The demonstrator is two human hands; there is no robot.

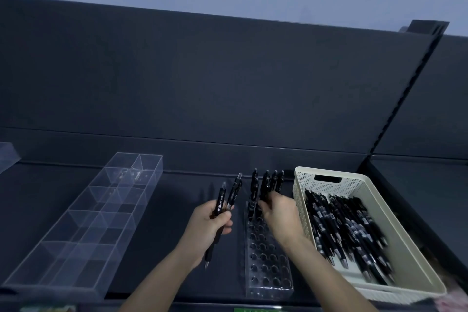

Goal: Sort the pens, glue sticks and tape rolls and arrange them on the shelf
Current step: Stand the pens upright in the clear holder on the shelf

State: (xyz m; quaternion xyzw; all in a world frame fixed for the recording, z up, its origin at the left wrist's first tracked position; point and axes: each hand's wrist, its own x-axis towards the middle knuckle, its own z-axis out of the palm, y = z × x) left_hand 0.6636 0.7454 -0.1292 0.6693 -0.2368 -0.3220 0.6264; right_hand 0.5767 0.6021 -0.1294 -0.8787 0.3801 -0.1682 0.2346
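My left hand [211,225] grips two black pens [229,197], their clicker ends pointing up and away. A clear pen rack with round holes [266,261] lies on the dark shelf between my hands. Several black pens [268,182] stand upright in its far rows. My right hand [278,213] reaches over the rack's far end, its fingers pinching one of those standing pens. A cream perforated basket [410,256] at the right holds many more black pens [347,230]. No glue sticks or tape rolls are in sight.
A long clear divided organiser [83,223] with several empty compartments lies at the left on the dark shelf [177,210]. The shelf's dark back panel [202,78] rises behind. A slotted upright [405,91] runs at the right. Another clear box corner [7,154] shows far left.
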